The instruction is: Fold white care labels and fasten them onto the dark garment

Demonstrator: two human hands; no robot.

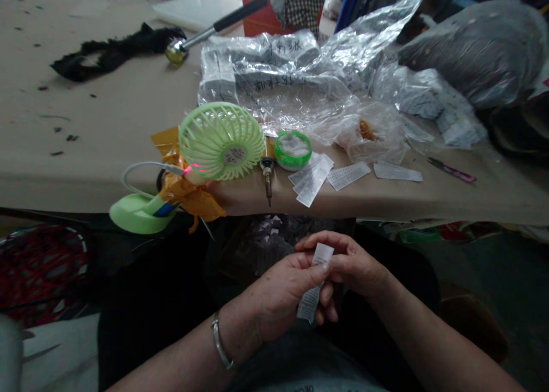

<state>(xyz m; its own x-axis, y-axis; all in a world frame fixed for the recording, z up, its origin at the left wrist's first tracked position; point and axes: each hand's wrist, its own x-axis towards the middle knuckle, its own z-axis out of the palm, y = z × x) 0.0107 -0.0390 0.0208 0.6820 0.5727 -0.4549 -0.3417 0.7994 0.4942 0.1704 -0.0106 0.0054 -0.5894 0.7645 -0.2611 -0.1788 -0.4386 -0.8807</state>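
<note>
Above my lap, my left hand (289, 292) is closed on a narrow white printed label (309, 303), its thumb pressed across the middle. The label runs slantwise, with its lower end hanging below the thumb. My right hand (358, 266) meets the left one, its fingers curled at the label's upper part; some fingertips are hidden behind. On the table edge ahead lie several loose printed labels (315, 180). Beside them are a round green-rimmed tub (293, 150) with whitish content and a soldering iron (268, 177) with its tip pointing towards me.
A green fan (222, 141), taped with its cable, overhangs the table edge (364, 206) at left. Behind lie crumpled clear plastic bags (283, 88), a hammer (218, 26) and black cloth (115, 51). Pink-handled tweezers (452, 170) rest at right. A basket (45, 272) stands lower left.
</note>
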